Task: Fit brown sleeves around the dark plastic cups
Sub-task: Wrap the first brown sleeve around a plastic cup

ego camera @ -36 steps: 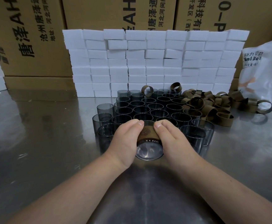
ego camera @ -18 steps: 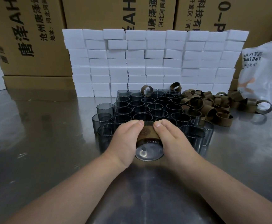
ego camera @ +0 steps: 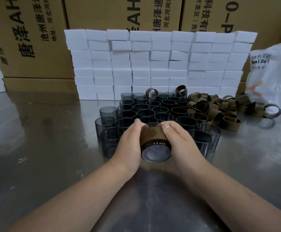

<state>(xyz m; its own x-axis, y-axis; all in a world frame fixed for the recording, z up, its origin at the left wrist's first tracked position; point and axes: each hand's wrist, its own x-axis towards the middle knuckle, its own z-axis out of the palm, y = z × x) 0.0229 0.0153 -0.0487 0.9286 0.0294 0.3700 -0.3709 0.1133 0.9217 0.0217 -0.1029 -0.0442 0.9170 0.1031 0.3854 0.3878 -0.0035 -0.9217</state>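
Step — seating sleeve [ego camera: 153,136] on tipped cup [ego camera: 156,152] | left hand [ego camera: 130,144], right hand [ego camera: 180,142] — fingers curled round it | next: judged, stand it aside, take another.

Just me in shot right now: my left forearm [ego camera: 79,195] and right forearm [ego camera: 228,190] run bare to the frame edge. My left grip [ego camera: 129,144] and right grip [ego camera: 183,143] are bare too, with stubby fingers and short-clipped thumbnails.
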